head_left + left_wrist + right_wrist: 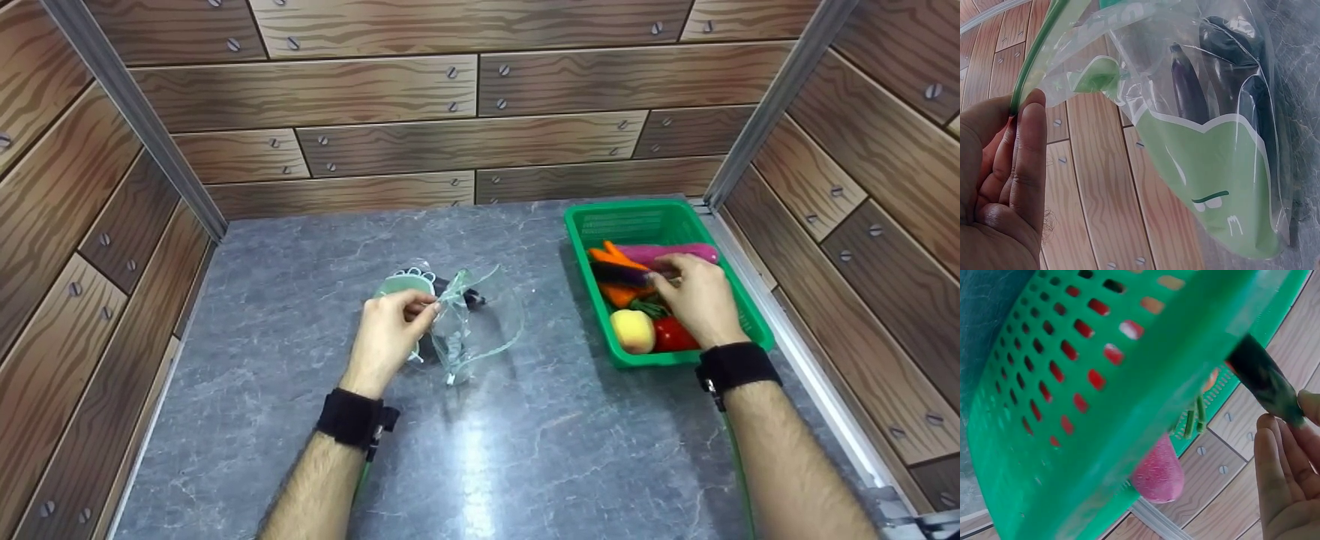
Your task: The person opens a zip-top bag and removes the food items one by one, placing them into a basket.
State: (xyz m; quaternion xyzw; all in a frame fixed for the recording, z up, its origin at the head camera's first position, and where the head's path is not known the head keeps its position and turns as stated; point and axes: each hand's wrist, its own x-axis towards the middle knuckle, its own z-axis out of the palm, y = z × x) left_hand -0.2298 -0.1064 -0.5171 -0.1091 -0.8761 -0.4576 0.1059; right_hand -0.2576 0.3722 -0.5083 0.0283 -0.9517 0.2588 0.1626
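My left hand (386,330) pinches the rim of a clear zip bag (452,337) with a green print. In the left wrist view, dark eggplants (1188,84) show through the bag's plastic. Over at the right, my right hand (701,296) reaches over the green basket (679,358) and pinches one end of a small dark eggplant (619,275). The right wrist view shows that eggplant (1266,379) between thumb and fingers, its far end partly behind the basket rim.
Inside the basket lie orange carrots (609,253), a long pink-purple vegetable (671,253), a yellowish round fruit (634,331) and a red round one (673,335). Wood-patterned walls (390,90) surround the grey tabletop (285,300) at the back and sides.
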